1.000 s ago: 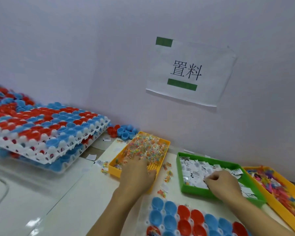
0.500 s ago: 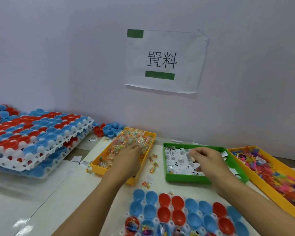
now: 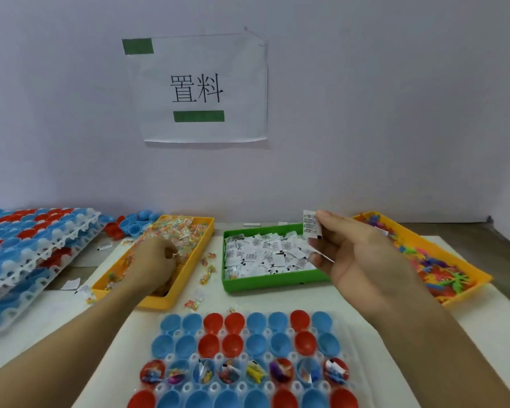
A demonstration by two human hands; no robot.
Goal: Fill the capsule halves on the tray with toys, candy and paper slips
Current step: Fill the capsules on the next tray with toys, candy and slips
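A white tray [image 3: 348, 343] of red and blue capsule halves lies in front of me; two far rows are empty, one row holds toys, candy and slips. My left hand [image 3: 152, 265] reaches into the yellow candy tray [image 3: 189, 275], fingers curled among the wrapped candies. My right hand [image 3: 357, 254] is raised above the right end of the green tray [image 3: 265, 282] of paper slips and pinches white paper slips [image 3: 310, 225] between thumb and fingers. A second yellow tray [image 3: 465, 293] at the right holds colourful plastic toys.
Stacked white trays [image 3: 27, 260] of red and blue capsule halves sit at the left. Loose capsule halves [image 3: 133, 223] lie by the wall. Stray candies [image 3: 206, 269] and slips are scattered on the white mat. A paper sign [image 3: 198, 89] is taped to the wall.
My right hand has lifted out of the green tray with paper slips pinched in it. My left hand stays in the candy tray. The view has tilted down, showing more of the capsule tray.
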